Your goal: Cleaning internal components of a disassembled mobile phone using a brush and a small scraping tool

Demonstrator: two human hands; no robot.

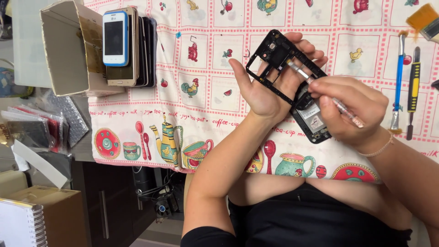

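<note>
Head view: left hand [270, 87] cradles black phone frame [274, 57] above the open phone [313, 119]; right hand [350, 112] pinches a screwdriver [320, 89] into it. Best to keep the frame steady and the tip upright.

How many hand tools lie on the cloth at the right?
3: a blue-handled tool, a yellow-and-black tool beside it, and a brush at the top corner. Others may lie out of frame.

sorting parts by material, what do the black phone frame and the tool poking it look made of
Black phone frame in the left hand: seemingly moulded plastic, matte, thin ribs and cutouts. Tool in the right hand: shaft looks like shiny silvery metal; coppery end, possibly metal too.
</note>
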